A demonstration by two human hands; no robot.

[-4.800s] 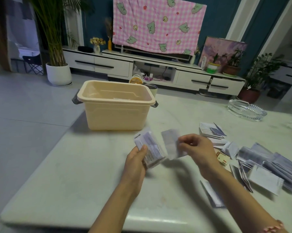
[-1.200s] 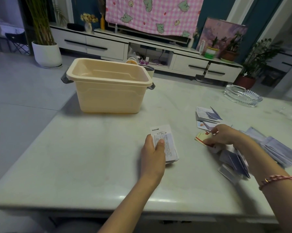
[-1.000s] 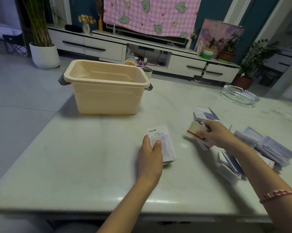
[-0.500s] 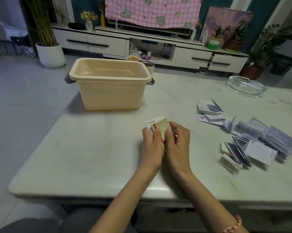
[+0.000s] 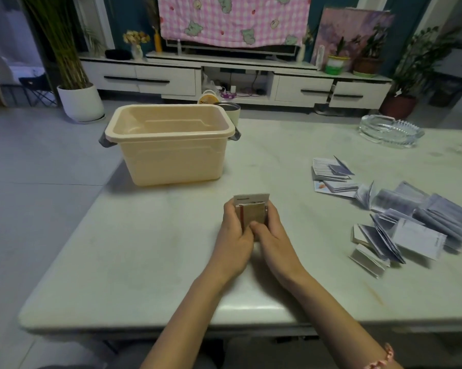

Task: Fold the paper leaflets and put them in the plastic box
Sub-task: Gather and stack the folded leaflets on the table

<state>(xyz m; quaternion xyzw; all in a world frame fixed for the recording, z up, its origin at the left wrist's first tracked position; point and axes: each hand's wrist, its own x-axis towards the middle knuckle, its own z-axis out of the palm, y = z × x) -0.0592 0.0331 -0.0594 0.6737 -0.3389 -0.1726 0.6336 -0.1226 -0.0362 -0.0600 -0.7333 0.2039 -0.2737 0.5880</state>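
Pink cord bracelet (image 5: 381,362) at the very bottom of my view, on the right wrist. Both forearms reach out over the pale stone-look table (image 5: 144,262) and meet in the middle. The left hand (image 5: 233,233) and the right hand (image 5: 273,235) are side by side, touching. Both are gripping one small stack of folded leaflets (image 5: 252,210), thumbs laid on its top face, fingers curled round its left and right edges. The top leaflet is tan with a red stripe down its left side, and a white one pokes out past its far edge. Whether the stack sits on the table or is lifted off it, I cannot tell.

Off to the right, well apart from the hands, a loose heap of leaflets (image 5: 416,227) sprawls, many half open and fanned. Just beyond it, a smaller pile of leaflets (image 5: 331,171) lies flatter. Further out and left of centre stands the cream plastic box (image 5: 171,158), upright, grey handles at each end, near the table's far-left edge. Far right on the table, a glass ashtray (image 5: 389,131). Past the table, a white TV cabinet (image 5: 171,78) under a pink checked cloth (image 5: 232,20).
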